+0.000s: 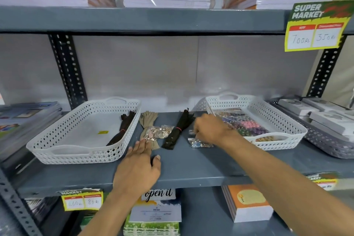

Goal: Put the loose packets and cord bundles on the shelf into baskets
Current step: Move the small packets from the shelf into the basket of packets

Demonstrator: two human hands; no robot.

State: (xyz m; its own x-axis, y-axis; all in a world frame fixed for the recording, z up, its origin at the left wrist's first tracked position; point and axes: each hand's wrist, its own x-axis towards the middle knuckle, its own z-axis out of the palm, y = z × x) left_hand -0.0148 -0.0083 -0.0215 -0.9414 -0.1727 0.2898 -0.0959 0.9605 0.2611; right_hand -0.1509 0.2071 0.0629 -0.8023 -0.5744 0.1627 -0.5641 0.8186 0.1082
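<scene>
1. Nearest, on the lower shelf, a white card (160, 194) reads "open it"; a yellow price tag (82, 201) on the shelf edge reads roughly "60" and "80", the figures blurred.
2. The left hand (139, 168) lies flat on the shelf (191, 166), fingers spread and holding nothing. Its fingertips touch the near end of the beige bundle (148, 120).
3. The right hand (209, 129) is curled, knuckles up, over a clear packet (199, 142) of small round pieces. The fingers appear to pinch the packet's far edge; contact cannot be confirmed.
4. Loose items lie between the two baskets: the beige bundle, two packets (159, 132) resting on it, a black bundle (179, 130), and the clear packet. Both bundles run near-to-far, tilted slightly right.
5. The key relation: the clear packet lies just left of the right basket (277, 120), which already holds packets. The right hand is the nearer hand; a short move rightward would likely suffice.
6. The left basket (57, 136) holds one dark bundle (122, 128) against its right wall. The beige bundle lies just right of it, nearer the left hand.
7. Farthest, an upper-shelf sign (316, 25) reads "SUPER MARKET", "700 Rs" and "350 Rs".
</scene>
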